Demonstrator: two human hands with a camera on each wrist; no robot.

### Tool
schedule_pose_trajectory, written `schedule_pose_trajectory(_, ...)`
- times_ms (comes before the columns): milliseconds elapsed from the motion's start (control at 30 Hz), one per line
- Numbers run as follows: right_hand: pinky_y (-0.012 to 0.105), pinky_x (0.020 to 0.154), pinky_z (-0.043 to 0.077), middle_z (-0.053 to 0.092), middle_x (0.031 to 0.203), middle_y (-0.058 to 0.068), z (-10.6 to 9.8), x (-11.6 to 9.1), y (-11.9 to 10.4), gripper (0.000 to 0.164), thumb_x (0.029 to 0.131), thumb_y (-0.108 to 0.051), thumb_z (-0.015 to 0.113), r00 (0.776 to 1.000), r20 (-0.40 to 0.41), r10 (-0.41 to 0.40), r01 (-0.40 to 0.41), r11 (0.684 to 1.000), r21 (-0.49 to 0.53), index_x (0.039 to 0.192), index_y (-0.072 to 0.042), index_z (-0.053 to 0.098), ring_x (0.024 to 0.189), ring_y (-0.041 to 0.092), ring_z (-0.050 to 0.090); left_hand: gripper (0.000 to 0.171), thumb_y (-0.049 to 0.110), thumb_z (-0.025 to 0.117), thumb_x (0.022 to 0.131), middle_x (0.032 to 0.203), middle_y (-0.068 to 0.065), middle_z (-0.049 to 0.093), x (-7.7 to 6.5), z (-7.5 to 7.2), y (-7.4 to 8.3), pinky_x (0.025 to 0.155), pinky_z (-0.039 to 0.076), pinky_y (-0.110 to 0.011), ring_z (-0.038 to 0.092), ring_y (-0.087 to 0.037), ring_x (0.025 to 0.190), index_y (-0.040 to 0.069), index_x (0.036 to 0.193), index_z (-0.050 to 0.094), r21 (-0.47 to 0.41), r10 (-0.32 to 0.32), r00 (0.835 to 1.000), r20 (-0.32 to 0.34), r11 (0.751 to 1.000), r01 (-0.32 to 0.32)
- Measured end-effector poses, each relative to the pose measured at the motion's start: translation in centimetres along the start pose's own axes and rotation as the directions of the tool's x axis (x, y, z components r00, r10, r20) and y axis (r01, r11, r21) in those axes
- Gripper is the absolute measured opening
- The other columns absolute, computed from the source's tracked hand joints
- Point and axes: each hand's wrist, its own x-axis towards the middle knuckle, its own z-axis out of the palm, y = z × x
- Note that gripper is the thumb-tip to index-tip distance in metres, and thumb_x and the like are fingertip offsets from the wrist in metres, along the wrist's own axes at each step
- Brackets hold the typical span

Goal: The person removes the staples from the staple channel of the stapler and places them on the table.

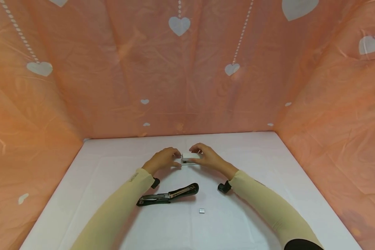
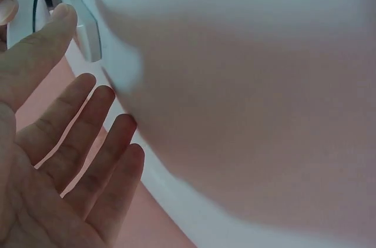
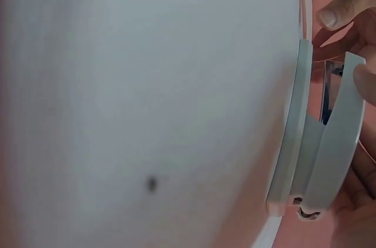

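Note:
A white stapler [image 1: 186, 156] stands on the table near its far side, with both hands at it. My right hand [image 1: 213, 160] holds its right part, thumb on the near side and fingers round the far side. In the right wrist view the stapler's upper arm [image 3: 336, 154] is raised from its base [image 3: 291, 136], and metal shows in the gap. At the left end is my left hand [image 1: 163, 160]. Its thumb [image 2: 50, 36] overlaps the stapler's tip in the left wrist view, while the other fingers extend loosely apart below, holding nothing.
Nearer me lies a dark stapler [image 1: 182, 192], swung open, close to the left forearm. A small silver block of staples [image 1: 201, 210] sits right of it on the white tabletop [image 1: 243, 222]. Orange sheets with hearts [image 1: 187, 86] wall off the back and sides.

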Motion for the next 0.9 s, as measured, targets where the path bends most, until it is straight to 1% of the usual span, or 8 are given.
schedule_pose_trajectory(67,0.05,0.103,0.052,0.071,0.122,0.022,0.0,0.1,0.1,0.04,0.093,-0.011,0.085,1.0,0.012,0.0,0.0,1.0,-0.006,0.127,0.003,0.067,0.115,0.04,0.068,0.043,0.031,0.089,0.091,0.129,-0.007,0.071,0.1,0.1,0.2,0.108,0.05,-0.052,0.064,-0.029,0.126,0.011,0.126,0.074,-0.002,-0.019,1.0,-0.002,1.0,0.019)
schedule_pose_trajectory(167,0.049,0.105,0.052,0.071,0.124,0.02,0.2,0.3,0.3,0.039,0.094,-0.011,0.085,0.999,0.036,0.011,-0.01,1.0,-0.024,0.126,0.004,0.068,0.117,0.037,0.069,0.039,0.03,0.089,0.091,0.126,-0.006,0.071,0.2,0.2,0.5,0.106,0.051,-0.053,0.065,-0.029,0.124,0.012,0.122,0.075,0.022,-0.028,1.0,-0.012,0.999,0.028)
schedule_pose_trajectory(367,0.045,0.106,0.052,0.072,0.126,0.012,0.4,0.6,0.5,0.039,0.095,-0.019,0.085,0.992,0.071,0.107,-0.102,0.992,-0.074,0.127,-0.002,0.07,0.119,0.027,0.068,0.036,0.031,0.091,0.088,0.116,-0.005,0.071,0.8,0.6,1.1,0.095,0.055,-0.053,0.066,-0.029,0.11,0.011,0.114,0.076,0.067,-0.029,0.999,-0.032,0.997,0.031)
schedule_pose_trajectory(433,0.044,0.106,0.051,0.072,0.125,0.01,0.4,0.7,0.4,0.039,0.095,-0.021,0.085,0.986,0.083,0.145,-0.139,0.987,-0.08,0.127,-0.004,0.071,0.118,0.026,0.067,0.036,0.031,0.092,0.088,0.114,-0.005,0.07,0.9,0.8,1.2,0.093,0.055,-0.052,0.065,-0.028,0.107,0.011,0.113,0.076,0.083,-0.037,0.998,-0.04,0.996,0.04)
schedule_pose_trajectory(533,0.045,0.107,0.051,0.072,0.125,0.009,0.3,0.8,0.4,0.039,0.095,-0.022,0.086,0.98,0.098,0.172,-0.163,0.983,-0.09,0.127,-0.005,0.072,0.119,0.026,0.066,0.036,0.031,0.092,0.088,0.113,-0.005,0.069,1.1,1.0,1.2,0.092,0.055,-0.052,0.064,-0.028,0.106,0.011,0.113,0.075,0.107,-0.042,0.998,-0.054,0.993,0.048)
schedule_pose_trajectory(700,0.046,0.109,0.05,0.073,0.123,0.008,0.2,1.0,0.5,0.038,0.094,-0.024,0.086,0.981,0.114,0.159,-0.146,0.982,-0.118,0.126,-0.006,0.075,0.12,0.026,0.065,0.032,0.03,0.093,0.086,0.109,-0.003,0.068,1.3,1.1,1.4,0.092,0.054,-0.051,0.063,-0.027,0.104,0.013,0.107,0.076,0.088,-0.071,0.995,-0.07,0.993,0.077)
schedule_pose_trajectory(767,0.046,0.108,0.05,0.072,0.121,0.008,0.2,1.0,0.5,0.038,0.094,-0.025,0.086,0.981,0.115,0.158,-0.144,0.982,-0.119,0.126,-0.007,0.076,0.118,0.025,0.065,0.03,0.03,0.094,0.085,0.107,-0.001,0.069,1.3,1.1,1.5,0.091,0.054,-0.051,0.063,-0.026,0.102,0.015,0.102,0.076,0.069,-0.088,0.993,-0.08,0.993,0.094)
schedule_pose_trajectory(900,0.045,0.104,0.051,0.072,0.116,0.008,0.4,1.0,0.3,0.038,0.094,-0.025,0.087,0.978,0.106,0.178,-0.166,0.979,-0.115,0.125,-0.006,0.076,0.111,0.023,0.065,0.029,0.029,0.097,0.082,0.105,0.001,0.07,1.4,1.1,1.8,0.09,0.053,-0.05,0.063,-0.025,0.1,0.016,0.095,0.075,0.047,-0.112,0.989,-0.092,0.992,0.116)
